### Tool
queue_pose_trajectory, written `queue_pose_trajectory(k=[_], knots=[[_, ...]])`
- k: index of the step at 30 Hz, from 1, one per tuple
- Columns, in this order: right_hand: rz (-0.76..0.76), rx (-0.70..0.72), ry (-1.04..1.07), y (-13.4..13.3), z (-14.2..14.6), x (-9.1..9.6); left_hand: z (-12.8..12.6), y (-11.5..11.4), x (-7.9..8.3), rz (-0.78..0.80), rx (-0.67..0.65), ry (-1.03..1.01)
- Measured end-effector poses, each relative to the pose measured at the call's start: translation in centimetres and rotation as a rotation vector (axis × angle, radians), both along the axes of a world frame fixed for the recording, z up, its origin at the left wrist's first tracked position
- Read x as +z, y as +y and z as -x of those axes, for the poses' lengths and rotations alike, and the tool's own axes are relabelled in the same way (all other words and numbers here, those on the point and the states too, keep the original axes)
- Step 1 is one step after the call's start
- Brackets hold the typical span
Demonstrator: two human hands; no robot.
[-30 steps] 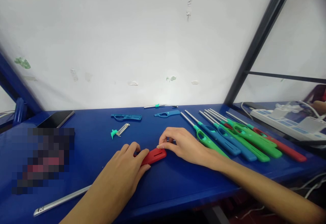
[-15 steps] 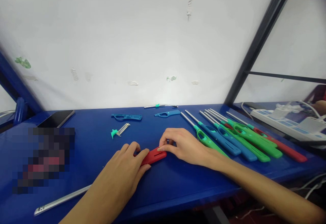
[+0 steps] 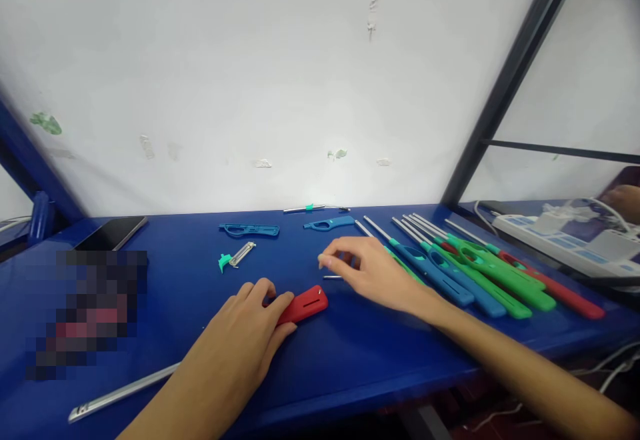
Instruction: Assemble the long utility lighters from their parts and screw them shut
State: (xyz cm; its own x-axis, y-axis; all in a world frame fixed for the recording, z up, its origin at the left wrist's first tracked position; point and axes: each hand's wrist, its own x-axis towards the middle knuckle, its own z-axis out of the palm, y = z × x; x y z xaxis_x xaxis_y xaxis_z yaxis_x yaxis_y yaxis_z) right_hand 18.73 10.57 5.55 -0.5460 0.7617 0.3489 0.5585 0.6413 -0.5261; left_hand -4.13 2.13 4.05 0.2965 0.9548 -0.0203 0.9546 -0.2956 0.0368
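My left hand (image 3: 250, 333) is closed round a red lighter (image 3: 307, 303) of the long-barrelled kind, lying on the table with its slotted end toward the right. A silver metal tube (image 3: 125, 390) comes out past my left forearm, in line with the lighter; the join is hidden under my hand. My right hand (image 3: 363, 267) hovers just above and right of the red end, thumb and forefinger pinched together. Whatever may be between those fingertips is too small to make out. Beneath this hand shows a thin metal rod (image 3: 331, 277), partly covered.
Long lighters (image 3: 480, 267) in green, blue and red lie in a row at right. Toward the back are blue casing halves (image 3: 250, 230), a clear part with a green trigger (image 3: 243, 253) and a metal rod (image 3: 305, 209). A phone (image 3: 113, 232) and power strip (image 3: 560, 243) flank them.
My right hand has lifted off the red lighter's end and moved up and slightly right, uncovering that end. The left hand keeps its hold in the same place.
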Motion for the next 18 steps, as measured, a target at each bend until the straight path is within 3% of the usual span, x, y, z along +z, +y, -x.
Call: queue_pose_trajectory(k=[3,9,13,18], knots=[[-0.032,-0.07,-0.093,1.1,-1.6,0.7,-0.1,-0.1,0.3,0.033,0.01,0.007],[0.043,0.029,-0.307,3.2,-4.7,-0.2,-0.2,-0.2,0.4,0.033,0.026,0.033],[0.042,0.052,-0.282,3.0,-4.3,-0.5,-0.2,-0.1,0.5,0.058,0.029,0.026],[0.095,0.062,-0.128,1.5,-2.8,1.1,-0.3,-0.2,0.6,0.066,0.027,0.02]])
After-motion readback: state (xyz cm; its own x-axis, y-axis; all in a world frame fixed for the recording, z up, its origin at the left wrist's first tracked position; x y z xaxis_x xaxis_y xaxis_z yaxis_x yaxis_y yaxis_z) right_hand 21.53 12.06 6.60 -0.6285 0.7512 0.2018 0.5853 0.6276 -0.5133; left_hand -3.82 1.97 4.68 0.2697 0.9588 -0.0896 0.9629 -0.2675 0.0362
